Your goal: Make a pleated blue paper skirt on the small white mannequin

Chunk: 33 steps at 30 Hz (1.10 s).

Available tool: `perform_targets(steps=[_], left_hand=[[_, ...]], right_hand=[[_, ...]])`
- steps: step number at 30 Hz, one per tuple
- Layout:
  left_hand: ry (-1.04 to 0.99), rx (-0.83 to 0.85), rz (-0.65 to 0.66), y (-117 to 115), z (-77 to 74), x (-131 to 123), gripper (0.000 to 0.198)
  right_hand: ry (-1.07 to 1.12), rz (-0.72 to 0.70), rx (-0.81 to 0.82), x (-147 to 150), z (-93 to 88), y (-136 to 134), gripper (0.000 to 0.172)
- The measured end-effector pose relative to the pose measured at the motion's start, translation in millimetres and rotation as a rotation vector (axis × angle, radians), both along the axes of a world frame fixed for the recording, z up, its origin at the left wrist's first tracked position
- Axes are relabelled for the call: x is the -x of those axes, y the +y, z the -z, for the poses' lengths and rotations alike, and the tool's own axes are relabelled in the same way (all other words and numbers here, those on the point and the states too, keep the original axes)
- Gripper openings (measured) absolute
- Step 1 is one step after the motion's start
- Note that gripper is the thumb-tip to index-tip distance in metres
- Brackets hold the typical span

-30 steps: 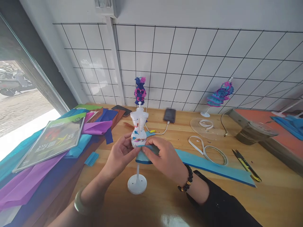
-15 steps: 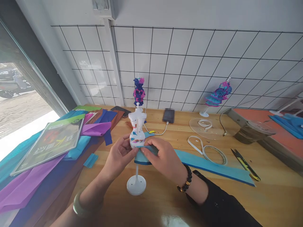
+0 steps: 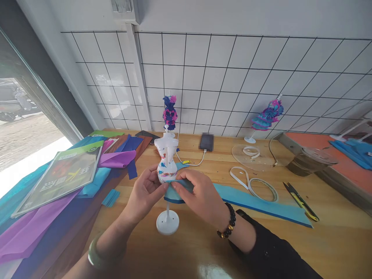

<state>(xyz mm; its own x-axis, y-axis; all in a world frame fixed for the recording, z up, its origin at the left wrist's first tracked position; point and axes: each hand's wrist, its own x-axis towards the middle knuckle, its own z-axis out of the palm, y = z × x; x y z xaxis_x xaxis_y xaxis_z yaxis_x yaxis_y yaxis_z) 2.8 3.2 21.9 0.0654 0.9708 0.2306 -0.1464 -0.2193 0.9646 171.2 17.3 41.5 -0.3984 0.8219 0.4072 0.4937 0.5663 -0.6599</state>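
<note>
A small white dress-form mannequin (image 3: pixel 167 151) with coloured marks on its body stands on a round base in front of me. My left hand (image 3: pixel 147 194) is closed around the left side of its hips, the thumb at the front. Pinched in my right hand (image 3: pixel 201 193) is a light-blue crepe paper strip (image 3: pixel 261 205) with a darker blue lower edge. That strip lies against the lower front of the mannequin, and its long tail runs right across the table. Both thumb tips nearly meet at the strip's upper edge. Fingers behind the form are partly hidden.
Coloured paper sheets (image 3: pixel 43 236) and a packet (image 3: pixel 58 178) cover the left. Tape rolls (image 3: pixel 264 190) and a yellow-black cutter (image 3: pixel 302 202) lie at right, near a cup (image 3: pixel 308 162). Dressed mannequins (image 3: pixel 267 115) stand behind. A small folded blue piece (image 3: pixel 111 198) lies left.
The mannequin's top has tilted slightly to the left and its base has shifted up a little. Both hands keep nearly the same grip.
</note>
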Motion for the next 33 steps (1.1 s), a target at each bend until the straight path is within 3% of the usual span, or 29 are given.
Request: perform_targets(steps=[33], left_hand=[[-0.051,0.016,-0.051,-0.1,4.1,1.5,0.046]], right_hand=[[0.003,-0.001,-0.016,0.5,0.7,-0.9,0.004]])
